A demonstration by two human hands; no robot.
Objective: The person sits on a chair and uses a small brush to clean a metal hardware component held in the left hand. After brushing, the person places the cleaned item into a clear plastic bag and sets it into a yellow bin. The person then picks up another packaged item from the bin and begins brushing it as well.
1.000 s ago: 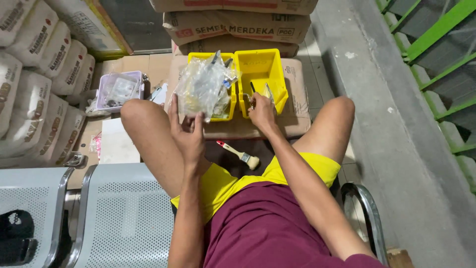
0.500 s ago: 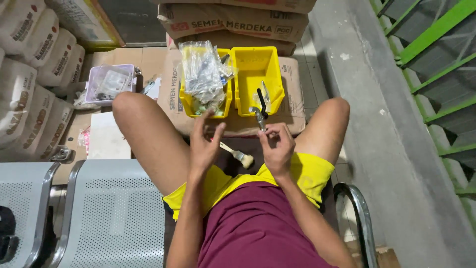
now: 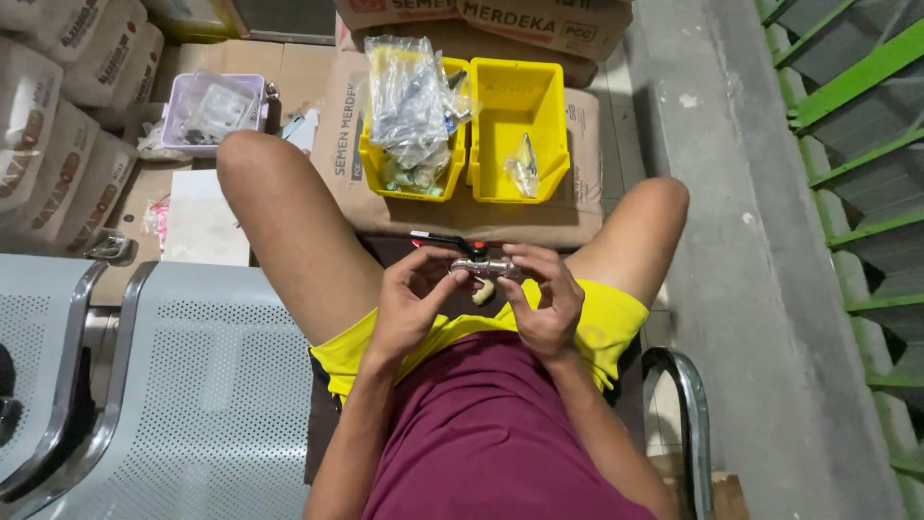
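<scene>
Seated on a perforated metal bench, a person grips a small metal valve with a black lever handle between both knees, the left hand and right hand each with fingertips clamped on it. Ahead, two yellow bins rest on cement sacks; the left one holds clear plastic bags.
</scene>
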